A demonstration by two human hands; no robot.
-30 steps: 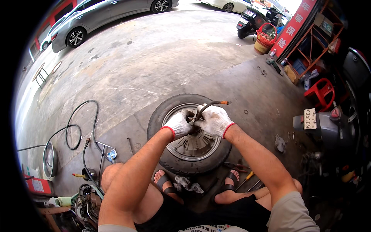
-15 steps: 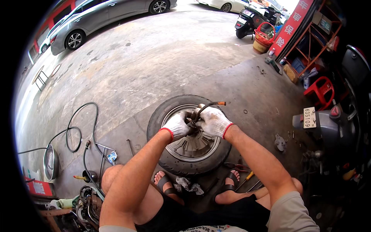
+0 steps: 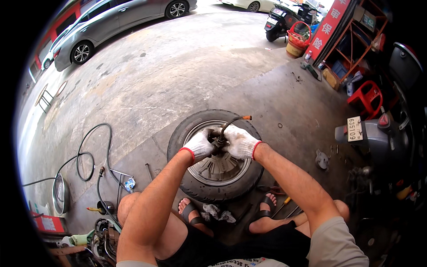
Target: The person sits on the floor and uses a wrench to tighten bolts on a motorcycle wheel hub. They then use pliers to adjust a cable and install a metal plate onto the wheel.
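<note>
A wheel (image 3: pixel 212 194) with a black tyre and a finned metal hub (image 3: pixel 222 168) lies flat on the ground between my feet. Both my hands wear white knit gloves with red cuffs. At the hub's centre, my left hand (image 3: pixel 199 145) is closed on the dark axle fitting (image 3: pixel 219 141), its fingertips partly hidden. My right hand (image 3: pixel 240 141) grips the same fitting from the other side, its fingers mostly out of sight. A dark cable (image 3: pixel 231 122) with an orange end rises from between the hands and bends to the right over the right glove.
Right of my feet lie a yellow-handled screwdriver (image 3: pixel 287 200) and pliers. Crumpled rags (image 3: pixel 218 212) sit between the feet. A hose (image 3: pixel 110 147) coils on the left near a metal basin (image 3: pixel 62 196). At right stand a scooter (image 3: pixel 378 140) and a red stool (image 3: pixel 369 99).
My hands stay on the axle fitting, with the right hand slightly turned. The cable's orange end has swung a little to the left. The view has shifted slightly.
</note>
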